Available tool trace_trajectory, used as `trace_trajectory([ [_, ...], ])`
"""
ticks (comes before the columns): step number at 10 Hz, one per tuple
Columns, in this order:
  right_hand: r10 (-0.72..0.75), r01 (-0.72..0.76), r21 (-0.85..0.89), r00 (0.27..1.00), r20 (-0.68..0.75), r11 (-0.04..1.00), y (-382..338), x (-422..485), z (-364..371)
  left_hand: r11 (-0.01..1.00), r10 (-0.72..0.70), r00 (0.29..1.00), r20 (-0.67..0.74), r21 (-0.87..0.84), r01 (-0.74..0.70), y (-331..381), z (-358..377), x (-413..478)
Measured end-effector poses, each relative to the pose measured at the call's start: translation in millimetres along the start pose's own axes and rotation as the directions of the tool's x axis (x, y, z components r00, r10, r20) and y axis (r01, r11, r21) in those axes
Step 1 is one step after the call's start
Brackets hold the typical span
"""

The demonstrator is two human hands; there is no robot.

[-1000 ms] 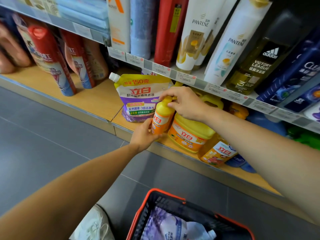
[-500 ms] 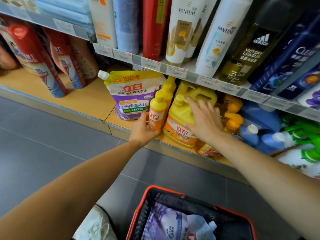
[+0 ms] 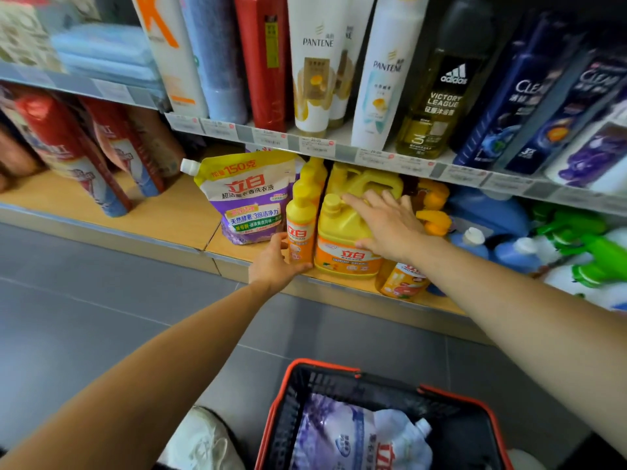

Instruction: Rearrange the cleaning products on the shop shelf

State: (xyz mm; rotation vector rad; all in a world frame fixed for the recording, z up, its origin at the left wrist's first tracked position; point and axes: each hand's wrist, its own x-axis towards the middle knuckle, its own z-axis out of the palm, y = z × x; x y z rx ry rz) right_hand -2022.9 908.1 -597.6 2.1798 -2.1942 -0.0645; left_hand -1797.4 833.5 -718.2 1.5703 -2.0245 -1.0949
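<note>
On the lower shelf (image 3: 163, 215), a wooden board running from 9 o'clock toward 3 o'clock, the cleaning products stand in a tight group just above the middle of the view. The left hand (image 3: 276, 262) reaches up from 7 o'clock and holds the foot of a slim orange bottle (image 3: 300, 228), thumb on its left side and fingers curled under its front edge; the bottle stands upright near the shelf lip. Touching it at its 3 o'clock side is a big yellow jug (image 3: 341, 244) with an orange label. The right hand (image 3: 386, 225) comes in from 4 o'clock and lies flat on the jug's shoulder, fingers straight and spread, gripping nothing. At 9 o'clock of the slim bottle a purple and yellow refill pouch (image 3: 247, 198) stands with its white spout at the top left. More yellow bottles crowd behind the jug, and a smaller orange bottle (image 3: 402, 279) sits at its 5 o'clock, close to the shelf edge. Toward 3 o'clock are blue bottles (image 3: 475, 239) and green spray bottles (image 3: 590, 249). Red canisters (image 3: 68, 154) stand at 10 o'clock. The upper shelf (image 3: 305, 144) at 12 o'clock carries white shampoo bottles (image 3: 315, 62) and a dark shower gel bottle (image 3: 437, 96). At 6 o'clock a basket (image 3: 322, 364) with a red rim sits on the grey floor, a purple pouch (image 3: 353, 435) lying inside
</note>
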Motion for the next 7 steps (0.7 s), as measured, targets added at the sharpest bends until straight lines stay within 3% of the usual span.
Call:
trace_trajectory([
  [2,0.002,-0.008,0.195,0.999,0.033,0.981,-4.0,-10.2,-17.1,0.982,-0.010,0.998,0.068,0.190,-0.003,17.3,-37.8,-23.0],
  [5,0.093,-0.032,0.500,0.991,-0.096,0.865,31.4,-107.7,-49.3,0.987,0.150,0.988,0.027,0.046,-0.151,93.1,-85.9,-77.5],
  [7,0.286,-0.232,0.589,0.958,0.002,0.774,84.4,-178.6,-70.1,0.962,0.271,0.958,0.097,-0.062,-0.266,154.5,-106.7,-109.9],
])
